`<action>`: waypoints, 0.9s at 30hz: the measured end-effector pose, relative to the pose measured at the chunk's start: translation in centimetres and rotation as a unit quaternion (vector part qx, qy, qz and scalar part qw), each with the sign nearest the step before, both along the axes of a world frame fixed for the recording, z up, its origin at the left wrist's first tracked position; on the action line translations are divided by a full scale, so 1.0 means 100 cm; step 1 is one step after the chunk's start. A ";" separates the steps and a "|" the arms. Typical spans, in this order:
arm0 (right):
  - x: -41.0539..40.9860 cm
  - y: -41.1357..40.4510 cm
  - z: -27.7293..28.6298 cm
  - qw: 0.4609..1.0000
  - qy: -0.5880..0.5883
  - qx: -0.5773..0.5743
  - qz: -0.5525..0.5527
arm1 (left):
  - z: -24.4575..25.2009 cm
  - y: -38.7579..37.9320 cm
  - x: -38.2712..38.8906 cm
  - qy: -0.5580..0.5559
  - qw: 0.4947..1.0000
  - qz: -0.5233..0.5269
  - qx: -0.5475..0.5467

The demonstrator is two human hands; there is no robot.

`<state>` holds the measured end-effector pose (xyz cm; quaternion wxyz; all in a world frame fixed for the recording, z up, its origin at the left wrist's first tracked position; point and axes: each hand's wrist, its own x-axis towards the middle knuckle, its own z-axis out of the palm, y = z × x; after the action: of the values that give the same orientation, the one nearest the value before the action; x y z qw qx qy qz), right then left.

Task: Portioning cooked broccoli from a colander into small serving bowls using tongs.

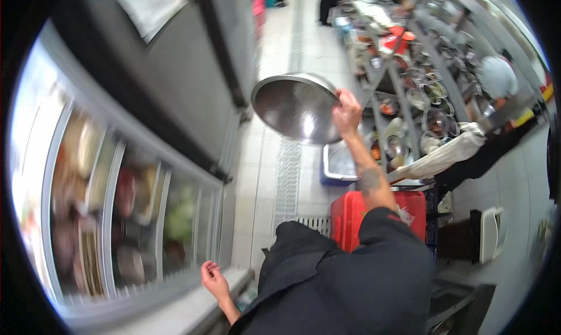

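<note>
My right hand (347, 112) grips the rim of a large stainless steel bowl (293, 109), held out ahead of me above the floor. The bowl is tilted, and I look into its shiny inside, which shows nothing in it. Fine dots seem to mark its wall, but blur hides whether they are holes. Low on my left, my left hand (214, 280) hangs with loosely curled fingers and nothing visible in it. It is nearest to a glass-fronted display fridge (160, 221) with blurred food on its shelves.
A floor drain grate (287, 181) runs along the tiled aisle. On the right are a red plastic bin (350, 212), a blue-and-white tub (339, 164) and a metal rack (407, 111) crowded with bowls. A grey cabinet (175, 80) stands left. A person (328, 4) stands far ahead.
</note>
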<state>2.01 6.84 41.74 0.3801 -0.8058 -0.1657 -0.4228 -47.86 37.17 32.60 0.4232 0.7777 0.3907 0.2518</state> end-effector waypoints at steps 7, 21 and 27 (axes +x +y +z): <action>0.088 -0.077 -0.107 0.752 0.349 0.529 -0.181 | 0.019 0.090 0.319 0.024 0.962 -0.272 -0.013; 0.458 -0.076 -0.036 0.670 0.258 0.695 0.013 | 0.049 -0.036 0.962 -0.027 0.801 -0.542 -0.255; 0.639 -0.157 0.004 0.690 0.271 0.669 -0.053 | 0.031 -0.023 1.224 0.020 0.822 -0.526 -0.215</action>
<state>65.94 -8.86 42.15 0.8240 -0.4249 0.3146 -0.2039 74.50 34.86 35.74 0.6399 0.7593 -0.0254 -0.1153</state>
